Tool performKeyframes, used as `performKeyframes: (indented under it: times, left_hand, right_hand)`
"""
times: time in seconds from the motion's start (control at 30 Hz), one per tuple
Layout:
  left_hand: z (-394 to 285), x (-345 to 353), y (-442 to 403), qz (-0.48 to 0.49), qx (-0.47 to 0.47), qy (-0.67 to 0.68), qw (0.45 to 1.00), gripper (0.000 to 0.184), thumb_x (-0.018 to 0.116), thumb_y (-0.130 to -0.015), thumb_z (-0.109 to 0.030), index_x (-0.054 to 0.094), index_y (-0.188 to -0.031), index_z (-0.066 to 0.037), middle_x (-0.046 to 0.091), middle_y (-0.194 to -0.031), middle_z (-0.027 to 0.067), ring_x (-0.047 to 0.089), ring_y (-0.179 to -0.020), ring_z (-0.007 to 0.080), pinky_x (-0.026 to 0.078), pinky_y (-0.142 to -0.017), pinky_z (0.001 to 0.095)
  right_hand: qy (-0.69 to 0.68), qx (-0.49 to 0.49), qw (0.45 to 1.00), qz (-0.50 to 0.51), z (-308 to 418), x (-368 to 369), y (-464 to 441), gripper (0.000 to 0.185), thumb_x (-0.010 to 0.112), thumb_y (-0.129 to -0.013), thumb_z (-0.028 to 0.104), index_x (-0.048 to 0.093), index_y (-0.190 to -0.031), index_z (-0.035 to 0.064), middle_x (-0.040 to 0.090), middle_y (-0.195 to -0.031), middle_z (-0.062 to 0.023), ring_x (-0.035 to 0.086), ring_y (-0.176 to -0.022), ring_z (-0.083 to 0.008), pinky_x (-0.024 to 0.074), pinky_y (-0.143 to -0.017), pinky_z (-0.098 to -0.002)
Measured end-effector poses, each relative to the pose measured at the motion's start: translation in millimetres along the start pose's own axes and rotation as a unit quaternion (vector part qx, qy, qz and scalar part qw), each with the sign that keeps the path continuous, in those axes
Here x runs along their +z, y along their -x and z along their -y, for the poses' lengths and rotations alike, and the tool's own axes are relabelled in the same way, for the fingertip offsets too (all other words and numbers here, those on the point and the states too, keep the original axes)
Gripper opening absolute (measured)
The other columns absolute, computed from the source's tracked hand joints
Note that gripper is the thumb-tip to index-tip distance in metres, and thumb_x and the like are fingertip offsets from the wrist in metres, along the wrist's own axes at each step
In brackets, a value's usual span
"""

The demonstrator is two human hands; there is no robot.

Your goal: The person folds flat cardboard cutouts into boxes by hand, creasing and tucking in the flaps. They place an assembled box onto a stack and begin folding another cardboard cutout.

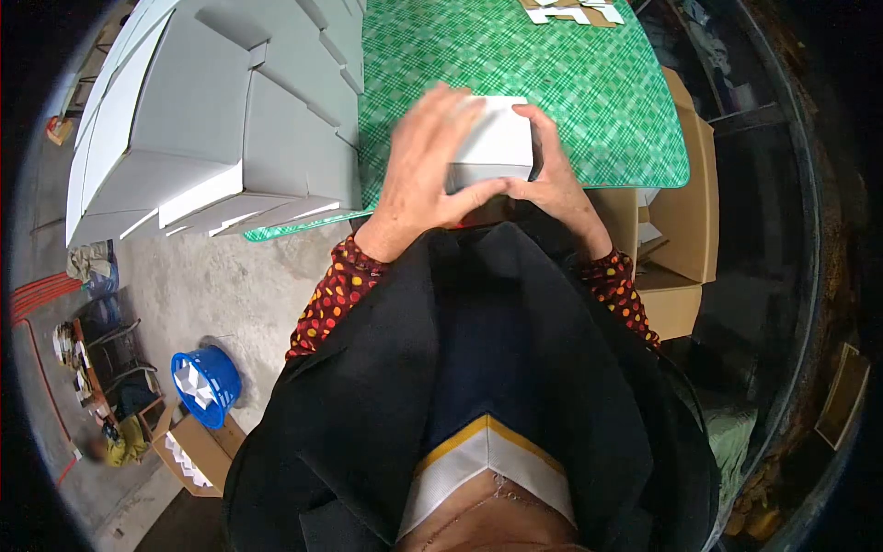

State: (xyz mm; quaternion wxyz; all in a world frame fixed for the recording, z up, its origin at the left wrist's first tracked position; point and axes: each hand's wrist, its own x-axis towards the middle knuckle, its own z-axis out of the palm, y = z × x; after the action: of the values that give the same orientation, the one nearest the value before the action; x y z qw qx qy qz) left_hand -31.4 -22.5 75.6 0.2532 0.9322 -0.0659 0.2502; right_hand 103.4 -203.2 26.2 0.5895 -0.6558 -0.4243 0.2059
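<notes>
A small white cardboard box (pixel 495 138) is between my hands near the front edge of the green checked tabletop (pixel 607 101). My right hand (pixel 557 175) grips its right side, with a fingertip at the far corner and the thumb at the near face. Around its left side is my left hand (pixel 421 166), thumb along the near edge. The left fingers are smeared by motion over the top left of the box. The box's underside is hidden.
Stacked white boxes (pixel 294 129) rise at the left of the table. Flat cardboard pieces (pixel 575 11) lie at the far edge. An open brown carton (pixel 690 212) stands at the right. On the floor are a blue tub (pixel 219 377) with white pieces and another carton (pixel 207 451).
</notes>
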Motion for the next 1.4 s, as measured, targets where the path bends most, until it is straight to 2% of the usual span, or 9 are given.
performKeyframes:
  times: [0.1, 0.27, 0.43, 0.6, 0.67, 0.8, 0.93, 1.17, 1.4]
  left_hand:
    - [4.3, 0.8, 3.1, -0.102, -0.117, 0.134, 0.979, 0.093, 0.078, -0.083, -0.035, 0.031, -0.157, -0.004, 0.038, -0.157, 0.0182, 0.036, -0.145, 0.0356, 0.031, -0.118, 0.0483]
    - [7.5, 19.8, 8.6, -0.066, -0.266, 0.324, 0.905, 0.083, 0.066, -0.092, -0.033, 0.028, -0.156, 0.003, 0.034, -0.158, 0.0241, 0.034, -0.146, 0.0351, 0.029, -0.120, 0.0445]
    - [23.3, 33.6, 9.8, -0.069, -0.252, 0.397, 0.880, 0.070, 0.052, -0.099, -0.026, 0.027, -0.157, 0.002, 0.032, -0.161, 0.0224, 0.035, -0.145, 0.0358, 0.028, -0.120, 0.0421]
    - [24.4, 35.0, 10.1, -0.084, -0.226, 0.367, 0.899, 0.061, 0.040, -0.101, -0.020, 0.029, -0.157, 0.003, 0.033, -0.160, 0.0220, 0.038, -0.143, 0.0358, 0.029, -0.119, 0.0414]
    - [28.2, 40.3, 16.0, -0.100, -0.212, 0.345, 0.909, 0.058, 0.039, -0.103, -0.020, 0.032, -0.155, 0.003, 0.035, -0.159, 0.0213, 0.042, -0.140, 0.0359, 0.031, -0.118, 0.0409]
    - [25.1, 40.7, 23.5, -0.191, -0.236, 0.346, 0.888, 0.048, 0.039, -0.106, -0.019, 0.041, -0.149, 0.002, 0.048, -0.145, 0.0186, 0.052, -0.127, 0.0305, 0.040, -0.109, 0.0382]
    - [28.6, 51.2, 25.1, -0.292, -0.237, 0.378, 0.846, 0.036, 0.042, -0.105, -0.015, 0.052, -0.137, -0.001, 0.057, -0.127, 0.0152, 0.057, -0.112, 0.0244, 0.047, -0.097, 0.0349]
    - [38.1, 56.0, 32.4, -0.207, -0.215, 0.244, 0.923, 0.020, 0.060, -0.089, 0.002, 0.067, -0.107, -0.004, 0.067, -0.101, 0.0073, 0.061, -0.086, 0.0212, 0.050, -0.079, 0.0303]
    - [41.5, 67.6, 36.0, -0.197, -0.223, 0.289, 0.910, 0.021, 0.064, -0.084, 0.007, 0.069, -0.101, -0.005, 0.068, -0.098, 0.0071, 0.061, -0.082, 0.0189, 0.049, -0.076, 0.0274]
  right_hand:
    - [0.168, -0.038, 0.985, -0.014, 1.9, -2.3, -1.4, 0.095, 0.089, -0.071, 0.034, 0.040, -0.150, 0.0141, 0.038, -0.153, -0.0174, 0.035, -0.143, -0.0373, 0.0307, -0.117, -0.0512]
    - [0.219, -0.038, 0.975, -0.016, 13.9, -5.2, -1.5, 0.088, 0.086, -0.075, 0.032, 0.042, -0.149, 0.0141, 0.036, -0.153, -0.0177, 0.034, -0.143, -0.0372, 0.0316, -0.117, -0.0510]
    - [0.259, -0.066, 0.963, -0.011, 14.8, -1.4, -5.1, 0.084, 0.082, -0.075, 0.026, 0.042, -0.148, 0.0102, 0.032, -0.155, -0.0196, 0.034, -0.142, -0.0387, 0.0291, -0.118, -0.0511]
    - [0.283, -0.077, 0.956, -0.019, 19.5, 0.8, -5.6, 0.089, 0.080, -0.076, 0.025, 0.037, -0.153, 0.0094, 0.031, -0.154, -0.0211, 0.034, -0.142, -0.0390, 0.0291, -0.118, -0.0508]
    - [0.240, 0.013, 0.971, 0.001, 14.7, -2.2, 3.5, 0.101, 0.080, -0.076, 0.022, 0.025, -0.159, 0.0065, 0.029, -0.157, -0.0235, 0.031, -0.145, -0.0422, 0.0286, -0.119, -0.0510]
    - [0.220, 0.000, 0.975, -0.018, 18.2, -13.5, -6.0, 0.115, 0.085, -0.072, 0.024, 0.014, -0.160, 0.0009, 0.032, -0.155, -0.0284, 0.035, -0.143, -0.0450, 0.0327, -0.118, -0.0549]
    - [0.038, 0.017, 0.998, -0.052, 19.1, -42.6, -45.7, 0.117, 0.086, -0.072, 0.018, 0.011, -0.160, -0.0013, 0.033, -0.154, -0.0319, 0.038, -0.143, -0.0426, 0.0343, -0.117, -0.0553]
    - [0.081, -0.019, 0.993, -0.086, -15.9, -86.3, -168.8, 0.112, 0.086, -0.073, 0.015, 0.015, -0.158, -0.0025, 0.037, -0.150, -0.0315, 0.044, -0.137, -0.0428, 0.0374, -0.116, -0.0529]
    - [0.028, -0.098, 0.988, -0.116, 11.9, -116.6, -298.9, 0.101, 0.085, -0.077, 0.019, 0.024, -0.154, -0.0023, 0.044, -0.144, -0.0300, 0.050, -0.130, -0.0406, 0.0445, -0.109, -0.0484]
